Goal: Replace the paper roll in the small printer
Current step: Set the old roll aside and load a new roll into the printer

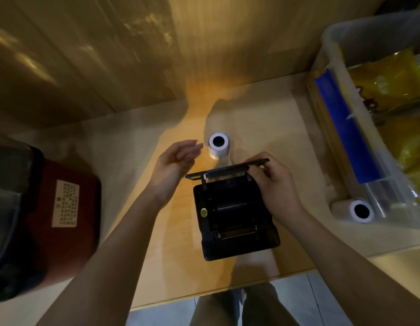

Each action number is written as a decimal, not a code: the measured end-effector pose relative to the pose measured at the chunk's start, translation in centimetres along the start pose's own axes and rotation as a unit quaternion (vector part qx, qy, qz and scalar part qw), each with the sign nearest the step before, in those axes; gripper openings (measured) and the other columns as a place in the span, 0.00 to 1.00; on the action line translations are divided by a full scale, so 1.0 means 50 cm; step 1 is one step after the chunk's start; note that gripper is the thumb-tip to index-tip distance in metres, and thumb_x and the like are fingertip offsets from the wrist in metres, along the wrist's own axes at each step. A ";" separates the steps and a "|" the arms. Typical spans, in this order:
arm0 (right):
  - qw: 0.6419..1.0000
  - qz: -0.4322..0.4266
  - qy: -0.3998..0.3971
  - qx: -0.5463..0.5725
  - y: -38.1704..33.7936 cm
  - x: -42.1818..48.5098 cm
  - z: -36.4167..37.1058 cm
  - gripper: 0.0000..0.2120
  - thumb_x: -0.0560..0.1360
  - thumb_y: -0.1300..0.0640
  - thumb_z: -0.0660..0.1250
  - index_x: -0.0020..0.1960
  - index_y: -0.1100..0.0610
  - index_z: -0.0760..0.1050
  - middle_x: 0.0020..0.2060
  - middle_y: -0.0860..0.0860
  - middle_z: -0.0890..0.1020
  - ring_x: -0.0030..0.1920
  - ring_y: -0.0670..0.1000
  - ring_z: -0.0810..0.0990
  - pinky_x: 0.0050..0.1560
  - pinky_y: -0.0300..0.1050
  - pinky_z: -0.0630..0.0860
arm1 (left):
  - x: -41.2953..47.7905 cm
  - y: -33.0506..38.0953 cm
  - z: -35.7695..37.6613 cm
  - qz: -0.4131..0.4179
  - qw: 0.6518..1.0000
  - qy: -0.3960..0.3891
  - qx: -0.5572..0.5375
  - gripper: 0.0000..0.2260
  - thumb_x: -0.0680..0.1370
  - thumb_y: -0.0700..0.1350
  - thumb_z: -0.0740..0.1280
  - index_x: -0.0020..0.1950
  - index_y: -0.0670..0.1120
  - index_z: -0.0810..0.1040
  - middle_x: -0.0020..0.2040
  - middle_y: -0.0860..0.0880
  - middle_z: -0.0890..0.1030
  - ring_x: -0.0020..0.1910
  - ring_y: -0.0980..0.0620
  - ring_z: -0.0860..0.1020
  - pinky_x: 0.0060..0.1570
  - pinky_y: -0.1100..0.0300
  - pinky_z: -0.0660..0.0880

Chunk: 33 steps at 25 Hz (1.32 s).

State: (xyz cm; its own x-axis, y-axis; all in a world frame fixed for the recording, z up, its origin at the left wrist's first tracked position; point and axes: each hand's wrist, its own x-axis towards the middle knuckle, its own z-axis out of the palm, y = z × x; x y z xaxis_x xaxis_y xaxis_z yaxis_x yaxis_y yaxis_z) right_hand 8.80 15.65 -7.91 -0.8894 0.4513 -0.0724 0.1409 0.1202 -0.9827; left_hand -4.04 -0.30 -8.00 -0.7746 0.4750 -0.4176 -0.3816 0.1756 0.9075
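Pale wood makes up the worktop [263, 109], backed by a glossy brown panelled wall, with tiled floor showing below its near edge. Near the middle of it sits the small black printer [235, 220], its lid [228, 169] swung up and back so the paper bay lies open and dark, with no roll visible inside. A round brass-coloured disc shows on the printer's left side.

Just behind the raised lid, a white paper roll [219, 145] stands on end on the worktop, its dark core facing up and a loose strip of paper trailing from it toward the lid.

The right hand [273, 182] rests on the printer's far right corner, its fingers curled and gripping the right end of the lid. The left hand [175, 163] hovers above the worktop just left of the lid, palm turned inward, fingers released and loosely spread, their tips near the standing roll but apart from it; it holds nothing.

A second white roll [357, 210] lies on its side to the right, against the near corner of a clear plastic bin [326, 38] that holds yellow packets and a blue-edged sheet. A dark red appliance [63, 208] with a white label sits at the left.
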 end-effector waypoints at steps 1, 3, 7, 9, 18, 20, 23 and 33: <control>1.000 -0.003 -0.005 -0.005 -0.003 0.000 -0.002 0.14 0.74 0.61 0.63 0.36 0.44 0.72 0.32 0.45 0.78 0.34 0.41 0.75 0.36 0.31 0.71 | -0.029 0.002 -0.003 -0.002 0.999 -0.032 -0.009 0.24 0.72 0.23 0.53 0.53 0.48 0.77 0.57 0.48 0.79 0.62 0.49 0.75 0.60 0.51 0.69; 1.000 -0.007 -0.008 -0.023 -0.006 0.000 -0.005 0.13 0.75 0.61 0.62 0.36 0.45 0.72 0.32 0.45 0.78 0.32 0.38 0.75 0.35 0.31 0.70 | -0.072 0.003 -0.004 -0.010 0.996 -0.086 -0.021 0.27 0.65 0.25 0.54 0.53 0.49 0.78 0.57 0.50 0.80 0.62 0.50 0.75 0.62 0.51 0.70; 0.999 0.005 -0.014 -0.052 -0.012 -0.004 -0.012 0.11 0.75 0.60 0.61 0.36 0.47 0.71 0.31 0.46 0.77 0.30 0.37 0.74 0.31 0.29 0.69 | -0.118 -0.011 0.025 0.017 0.998 -0.059 0.016 0.16 0.71 0.35 0.65 0.50 0.55 0.80 0.53 0.53 0.81 0.60 0.52 0.75 0.59 0.55 0.71; 0.997 0.021 -0.027 -0.073 -0.014 -0.010 -0.014 0.07 0.76 0.56 0.61 0.39 0.50 0.73 0.33 0.47 0.79 0.33 0.40 0.77 0.35 0.35 0.72 | -0.123 -0.017 0.046 0.044 0.997 -0.002 0.060 0.11 0.75 0.40 0.65 0.42 0.56 0.81 0.42 0.59 0.83 0.47 0.61 0.78 0.49 0.66 0.72; 0.601 0.089 -0.202 -0.768 0.043 -0.086 -0.174 0.19 0.76 0.61 0.56 0.66 0.59 0.61 0.63 0.57 0.70 0.64 0.59 0.66 0.64 0.57 0.63 | -0.122 -0.032 0.091 0.073 0.989 0.121 0.036 0.11 0.78 0.38 0.61 0.38 0.50 0.75 0.34 0.50 0.74 0.27 0.65 0.74 0.27 0.75 0.70; 0.491 0.107 -0.226 -0.834 0.060 -0.095 -0.186 0.18 0.77 0.60 0.57 0.66 0.60 0.63 0.62 0.57 0.72 0.63 0.59 0.69 0.64 0.56 0.65 | -0.121 -0.035 0.092 0.067 0.988 0.133 0.033 0.11 0.78 0.39 0.61 0.38 0.50 0.75 0.34 0.50 0.74 0.28 0.62 0.74 0.26 0.74 0.70; 0.372 0.065 -0.241 -0.894 0.074 -0.108 -0.191 0.14 0.75 0.62 0.60 0.60 0.58 0.68 0.56 0.53 0.76 0.56 0.55 0.74 0.56 0.50 0.68 | -0.121 -0.034 0.089 0.064 0.989 0.129 0.032 0.10 0.78 0.39 0.61 0.38 0.49 0.75 0.34 0.49 0.75 0.26 0.64 0.74 0.25 0.74 0.70; 0.639 0.088 -0.164 -0.746 0.034 -0.081 -0.195 0.15 0.75 0.63 0.60 0.61 0.60 0.68 0.56 0.59 0.77 0.55 0.61 0.76 0.51 0.52 0.72 | -0.124 -0.020 0.088 0.067 0.989 0.126 0.044 0.12 0.77 0.37 0.61 0.36 0.48 0.74 0.33 0.50 0.74 0.25 0.67 0.74 0.27 0.77 0.69</control>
State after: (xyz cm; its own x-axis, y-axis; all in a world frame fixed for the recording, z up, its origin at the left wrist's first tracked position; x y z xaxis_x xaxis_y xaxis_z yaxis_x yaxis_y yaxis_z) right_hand 16.88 22.63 -7.63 -0.8115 0.3930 -0.4325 0.2910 0.9136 0.2841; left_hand 3.38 0.38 -6.11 -0.9202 0.2718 -0.2817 -0.2302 0.2062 0.9510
